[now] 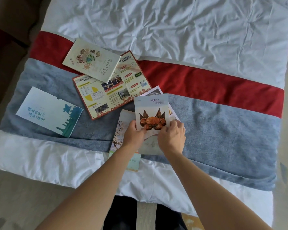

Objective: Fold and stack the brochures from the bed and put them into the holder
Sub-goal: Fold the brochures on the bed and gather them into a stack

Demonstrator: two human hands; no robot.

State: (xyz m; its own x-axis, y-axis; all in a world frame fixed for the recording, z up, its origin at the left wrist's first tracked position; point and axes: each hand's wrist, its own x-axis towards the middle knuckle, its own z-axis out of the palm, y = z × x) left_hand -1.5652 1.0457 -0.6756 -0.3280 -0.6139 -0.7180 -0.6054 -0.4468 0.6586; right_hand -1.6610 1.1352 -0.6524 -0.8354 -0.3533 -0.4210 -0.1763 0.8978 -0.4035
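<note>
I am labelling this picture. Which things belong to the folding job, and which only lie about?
Job: crab-picture brochure, held by left hand and right hand; open red-bordered leaflet; cream food booklet; pale blue skyline folder.
Lying about: white wrinkled sheet; red-and-grey bed runner.

Crab brochure [151,112] atop a stack, open leaflet [111,90] behind-left under a booklet [91,60], folder [49,112] far left.

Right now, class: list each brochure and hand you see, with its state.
crab brochure: folded, held by both hands
left hand: gripping it
right hand: gripping it
red-bordered brochure: unfolded flat
cream booklet: closed, overlapping it
blue brochure: folded, lying apart
</note>
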